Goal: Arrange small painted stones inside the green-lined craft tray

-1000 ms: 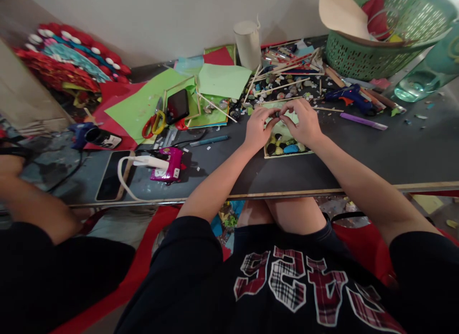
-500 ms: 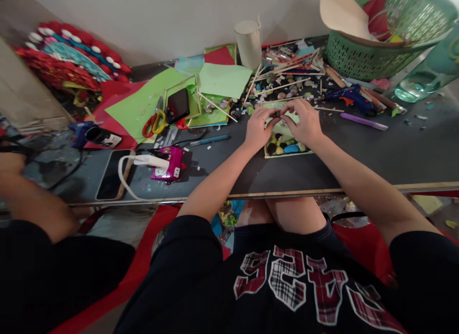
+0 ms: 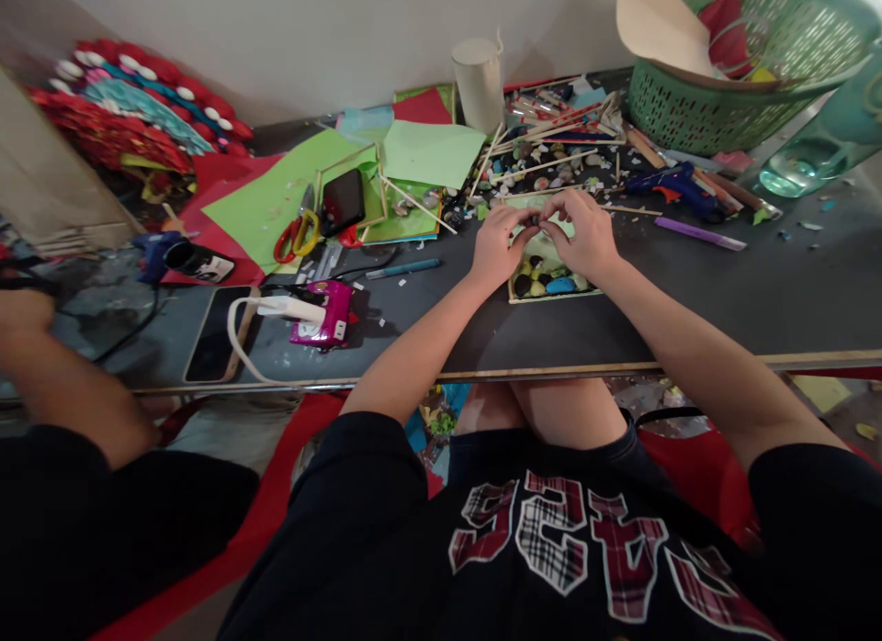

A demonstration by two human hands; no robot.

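Note:
Between the fingertips of both hands is a small dark pebble (image 3: 534,220), mostly covered by the fingers. My left hand (image 3: 500,246) pinches it from the left, and my right hand (image 3: 584,235) closes on it from the right. Below them a stick-edged frame (image 3: 551,298) with a pale green backing lies flat on the table. Along its near side sit several stones: black, yellowish and one bright blue stone (image 3: 560,285). My hands cover much of the frame's far part.
Loose pebbles (image 3: 544,168) and thin sticks lie behind the frame. A blue glue gun (image 3: 672,184), purple strip (image 3: 699,233) and green basket (image 3: 695,108) are right. Scissors (image 3: 298,237), a magenta power adapter (image 3: 322,315) and a phone (image 3: 220,336) are left, beside another person's arm (image 3: 75,375).
Both my hands keep nearly the same pose over the frame, with the pebble still at the fingertips. At far left, the other person's arm has shifted slightly.

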